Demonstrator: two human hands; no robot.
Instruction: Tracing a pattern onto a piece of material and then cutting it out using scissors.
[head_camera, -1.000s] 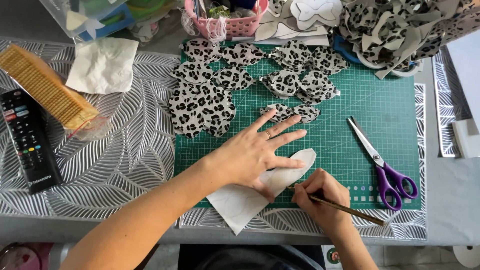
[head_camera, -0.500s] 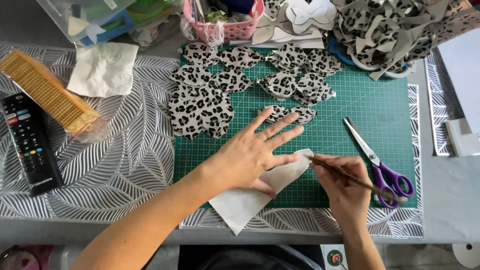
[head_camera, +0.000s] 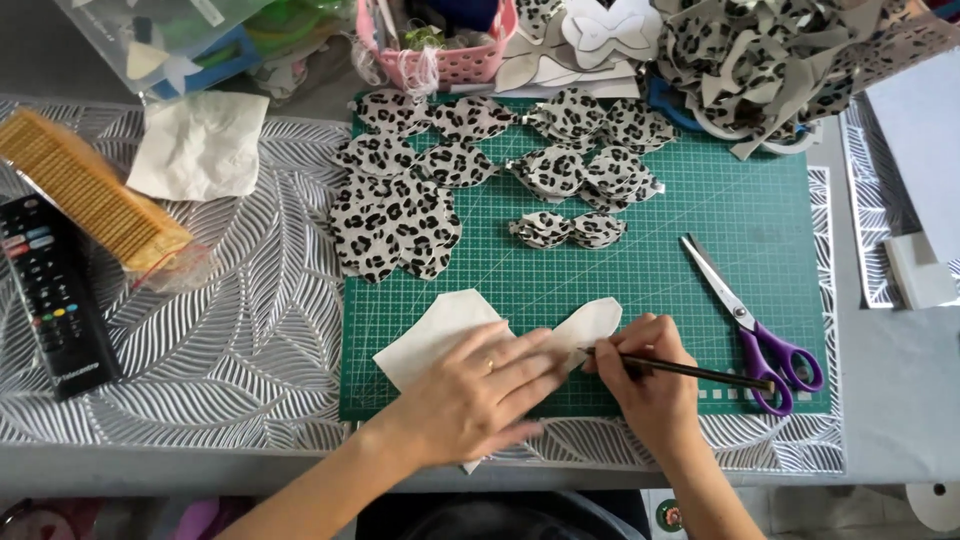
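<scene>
A pale fabric piece (head_camera: 440, 330) lies on the green cutting mat (head_camera: 680, 210) near its front edge, with a rounded template lobe (head_camera: 592, 322) on top of it. My left hand (head_camera: 480, 395) presses flat on the middle of that piece. My right hand (head_camera: 650, 375) grips a dark pencil (head_camera: 700, 373), its tip touching the lobe's lower right edge. Several leopard-print cut shapes (head_camera: 395, 215) and a small leopard-print bow (head_camera: 567, 229) lie further back on the mat.
Purple-handled scissors (head_camera: 755, 330) lie right of my right hand. A black remote (head_camera: 50, 300) and a yellow packet (head_camera: 90, 190) sit at the left on the leaf-patterned cover. A pink basket (head_camera: 450, 55), leopard scraps (head_camera: 760, 60) and a white tissue (head_camera: 200, 145) line the back.
The fabric piece has been turned, its wide end swinging up and left. My left hand slid down toward the mat's front edge. My right hand moved left with the pencil along the lobe.
</scene>
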